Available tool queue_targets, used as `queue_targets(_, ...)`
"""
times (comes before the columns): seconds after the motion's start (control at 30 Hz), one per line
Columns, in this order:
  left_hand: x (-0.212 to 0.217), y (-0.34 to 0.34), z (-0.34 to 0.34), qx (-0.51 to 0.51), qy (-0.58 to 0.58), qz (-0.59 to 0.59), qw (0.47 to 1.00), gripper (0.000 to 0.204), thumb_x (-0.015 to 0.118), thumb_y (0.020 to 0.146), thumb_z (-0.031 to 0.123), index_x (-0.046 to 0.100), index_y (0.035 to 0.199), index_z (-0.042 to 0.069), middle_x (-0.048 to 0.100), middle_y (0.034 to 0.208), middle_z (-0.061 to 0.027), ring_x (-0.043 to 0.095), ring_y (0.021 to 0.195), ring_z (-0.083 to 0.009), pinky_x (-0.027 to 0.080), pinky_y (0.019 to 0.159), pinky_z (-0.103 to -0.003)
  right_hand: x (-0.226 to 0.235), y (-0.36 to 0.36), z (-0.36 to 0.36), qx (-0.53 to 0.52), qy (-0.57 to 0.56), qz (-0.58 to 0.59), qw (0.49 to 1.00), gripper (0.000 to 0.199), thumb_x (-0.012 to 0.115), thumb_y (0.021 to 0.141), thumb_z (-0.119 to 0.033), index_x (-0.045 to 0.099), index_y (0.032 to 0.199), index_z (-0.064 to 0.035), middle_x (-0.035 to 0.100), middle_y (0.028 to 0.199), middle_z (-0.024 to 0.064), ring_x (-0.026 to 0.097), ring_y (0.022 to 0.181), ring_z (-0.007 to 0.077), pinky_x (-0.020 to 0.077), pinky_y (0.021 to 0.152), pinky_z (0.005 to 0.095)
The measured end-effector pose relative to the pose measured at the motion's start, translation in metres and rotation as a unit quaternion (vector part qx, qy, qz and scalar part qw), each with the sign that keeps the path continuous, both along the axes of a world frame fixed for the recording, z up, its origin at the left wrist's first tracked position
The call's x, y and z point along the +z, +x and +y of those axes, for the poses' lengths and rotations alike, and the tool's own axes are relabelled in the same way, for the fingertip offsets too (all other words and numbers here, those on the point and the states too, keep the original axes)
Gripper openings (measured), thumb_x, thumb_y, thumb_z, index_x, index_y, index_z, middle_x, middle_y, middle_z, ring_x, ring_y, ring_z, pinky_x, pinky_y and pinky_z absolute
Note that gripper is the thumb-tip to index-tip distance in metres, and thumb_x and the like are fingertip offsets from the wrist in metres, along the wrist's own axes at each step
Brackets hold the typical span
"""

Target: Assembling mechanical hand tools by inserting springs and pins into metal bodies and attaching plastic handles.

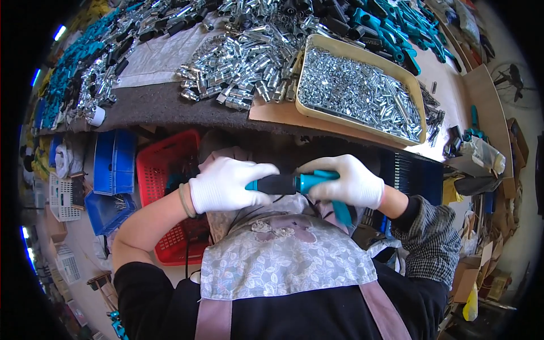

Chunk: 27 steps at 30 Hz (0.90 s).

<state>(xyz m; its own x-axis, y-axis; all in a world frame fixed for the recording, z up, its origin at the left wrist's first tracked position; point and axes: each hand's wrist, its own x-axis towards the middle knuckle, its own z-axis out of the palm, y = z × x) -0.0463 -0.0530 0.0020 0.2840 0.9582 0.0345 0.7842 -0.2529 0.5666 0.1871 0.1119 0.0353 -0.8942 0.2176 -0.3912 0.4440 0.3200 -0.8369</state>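
A teal-and-black pistol-shaped tool body (277, 184) is held level above my lap. Its teal lower piece (342, 214) hangs down beneath my right hand. My left hand (226, 184), in a white glove, is closed round the black end, where a bit of teal shows by the fingers. My right hand (354, 182), also gloved in white, is wrapped around the teal end. Exactly how the black and teal parts join is too small to make out.
On the bench ahead lie a cream tray (422, 122) of small metal parts, a heap of metal fittings (238, 71) and teal tool bodies (391, 28). Below the bench edge stand a red crate (164, 164) and blue bins (113, 164).
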Motion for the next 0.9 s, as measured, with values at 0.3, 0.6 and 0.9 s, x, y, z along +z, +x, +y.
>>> queue_targets(0.3, 0.013, 0.001, -0.018, -0.012, 0.019, 0.002, 1.0, 0.035, 0.08, 0.074, 0.029, 0.066, 0.1, 0.01, 0.069, 0.083, -0.0129, 0.07, 0.071, -0.0331, 0.055, 0.064, -0.041, -0.015, -0.002, -0.005, -0.202, -0.04, 0.426, 0.881, 0.057, 0.037, 0.105, -0.037, 0.059, 0.122, 0.0123, 0.061, 0.13, 0.0236, 0.06, 0.12, 0.0288, 0.0408, 0.108, 0.039)
queue_targets(0.6, -0.013, 0.001, -0.039, 0.058, 0.084, 0.032, 0.994, 0.025, 0.076, 0.069, 0.021, 0.068, 0.092, 0.013, 0.067, 0.079, -0.0111, 0.069, 0.071, -0.0291, 0.054, 0.061, -0.039, -0.017, -0.015, -0.015, -0.217, -0.038, 0.435, 0.873, 0.031, 0.05, 0.089, -0.007, 0.065, 0.111, 0.009, 0.067, 0.118, 0.0226, 0.062, 0.116, 0.033, 0.0418, 0.107, 0.0414)
queue_targets(0.9, -0.034, -0.004, -0.044, 0.072, 0.1, 0.016, 0.992, 0.028, 0.071, 0.067, 0.014, 0.068, 0.095, 0.013, 0.067, 0.081, -0.0099, 0.069, 0.076, -0.0288, 0.055, 0.067, -0.038, -0.014, -0.028, -0.017, -0.188, -0.016, 0.443, 0.876, 0.031, 0.056, 0.088, -0.017, 0.067, 0.103, 0.0076, 0.066, 0.121, 0.0212, 0.06, 0.12, 0.0334, 0.0412, 0.107, 0.044)
